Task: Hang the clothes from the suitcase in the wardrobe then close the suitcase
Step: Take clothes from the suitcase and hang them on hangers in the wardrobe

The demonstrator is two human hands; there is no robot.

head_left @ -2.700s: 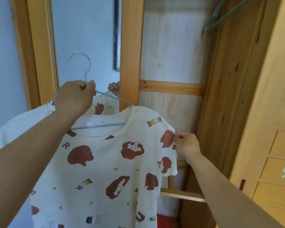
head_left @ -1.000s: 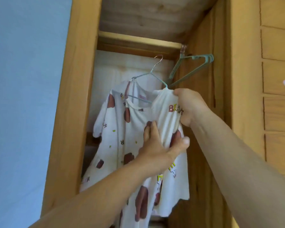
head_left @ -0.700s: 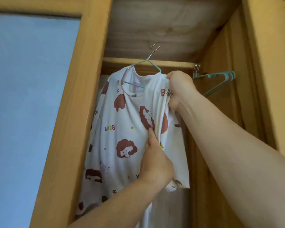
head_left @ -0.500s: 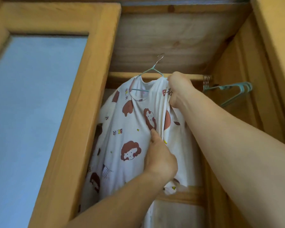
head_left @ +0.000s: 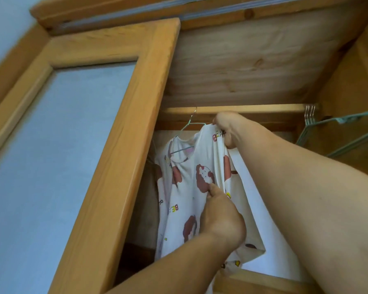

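A white T-shirt (head_left: 185, 194) printed with brown bears hangs on a teal wire hanger (head_left: 189, 126) inside the wooden wardrobe. The hanger's metal hook reaches up to the wooden rail (head_left: 253, 109); I cannot tell whether it rests on it. My right hand (head_left: 225, 128) grips the shirt's shoulder, high up by the rail. My left hand (head_left: 219, 215) pinches the shirt's front lower down. The suitcase is out of view.
Several bare teal hangers (head_left: 336, 132) hang at the right end of the rail. The wardrobe's sliding door (head_left: 119, 166) with a pale blue panel stands to the left of the opening. A wooden crossbar (head_left: 263, 281) runs below the shirt.
I carried the shirt on its hanger from in front of the wardrobe up into it, raising the hook to the rail. My right hand went from the sleeve to the shoulder; my left moved from the hanger to the shirt's front.
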